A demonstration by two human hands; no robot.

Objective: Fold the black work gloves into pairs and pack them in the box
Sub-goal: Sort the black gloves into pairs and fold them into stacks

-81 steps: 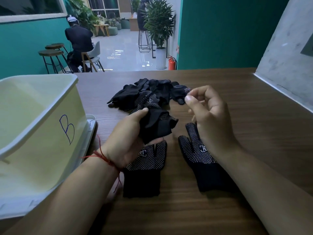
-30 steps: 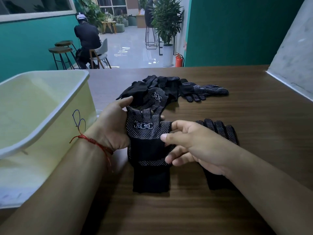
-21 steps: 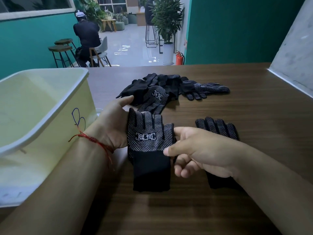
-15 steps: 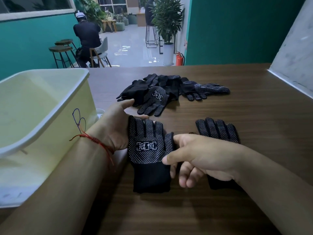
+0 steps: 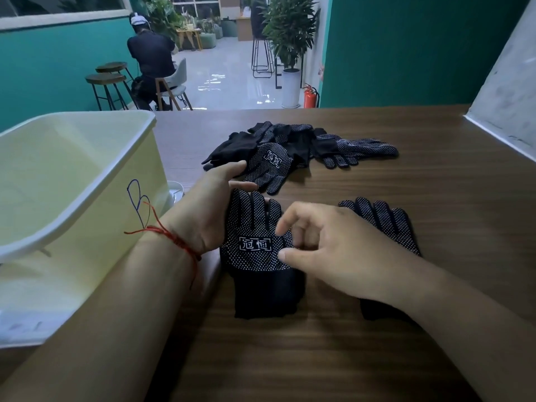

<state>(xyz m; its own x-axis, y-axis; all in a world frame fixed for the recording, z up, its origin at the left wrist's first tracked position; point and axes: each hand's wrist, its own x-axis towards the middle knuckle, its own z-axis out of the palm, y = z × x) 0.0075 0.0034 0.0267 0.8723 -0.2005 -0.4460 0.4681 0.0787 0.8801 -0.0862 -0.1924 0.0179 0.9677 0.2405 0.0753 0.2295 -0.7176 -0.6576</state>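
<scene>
A black dotted work glove [image 5: 255, 256] with a white label lies palm up on the wooden table, on top of another glove whose cuff shows beneath. My left hand [image 5: 208, 213] rests flat against its left edge, fingers straight along the glove's fingertips. My right hand [image 5: 333, 250] hovers over its right side with fingers loosely curled, the thumb tip touching the dotted palm. A single glove [image 5: 385, 224] lies further right, partly hidden by my right wrist. A pile of gloves [image 5: 290, 152] sits behind. The pale yellow box [image 5: 101, 242], marked with a blue B, stands at left.
A white lid [image 5: 177, 191] pokes out from under the box. A grey wall [image 5: 507, 91] bounds the table at the right. Bare wood [image 5: 449, 192] lies between the pile and that wall. A person sits on a chair far behind the table.
A glove was laid flat onto the one in front of me. My right hand has let go of its edge and lifted, fingers now raised above it. The left hand stayed beside it.
</scene>
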